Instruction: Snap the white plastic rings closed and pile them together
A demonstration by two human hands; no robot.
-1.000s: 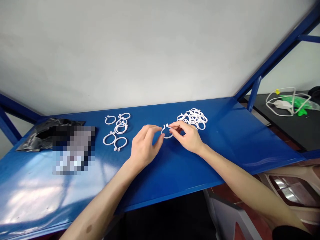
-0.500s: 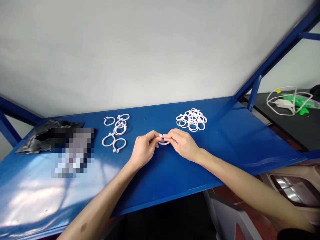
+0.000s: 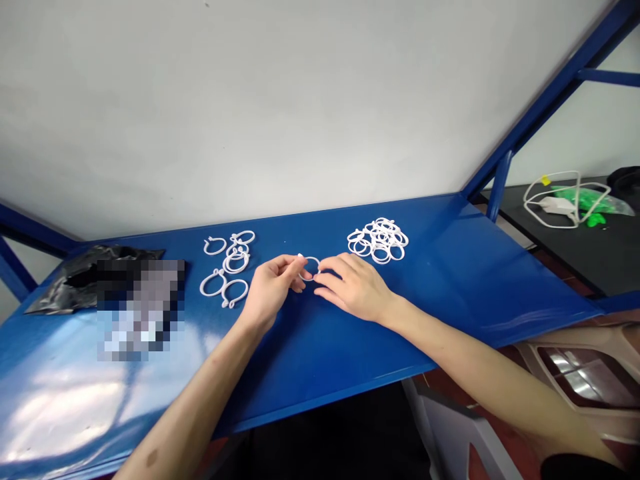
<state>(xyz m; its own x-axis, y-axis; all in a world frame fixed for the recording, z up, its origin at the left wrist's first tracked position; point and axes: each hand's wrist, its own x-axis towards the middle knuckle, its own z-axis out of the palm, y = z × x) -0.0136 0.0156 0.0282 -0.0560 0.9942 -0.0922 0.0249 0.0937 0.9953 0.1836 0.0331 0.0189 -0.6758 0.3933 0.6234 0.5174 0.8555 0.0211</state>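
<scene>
Between the fingers and thumb of my left hand (image 3: 275, 283) is a thin white curtain ring (image 3: 313, 258), held above the blue table (image 3: 320, 347). A small white knob on it shows at the thumb tip. My right hand (image 3: 353, 287) is at the ring's right side with its fingers spread; whether a fingertip touches the ring I cannot tell. Left of my hands lie several white rings (image 3: 235, 261), some with open gaps and little eyelets at the ends. A tangled pile of white rings (image 3: 380, 240) sits behind my right hand.
A black plastic bag (image 3: 75, 273) and a blurred-out item (image 3: 150, 300) lie at the table's left. Blue frame posts (image 3: 500, 183) rise at the right. Beyond them, a dark surface holds a white cable (image 3: 530, 213) and a green bag (image 3: 583, 198).
Both hands pinched the ring's ends together. Now my right fingers have loosened and spread, while my left hand keeps the ring, turned so more of its loop shows. The view has shifted slightly.
</scene>
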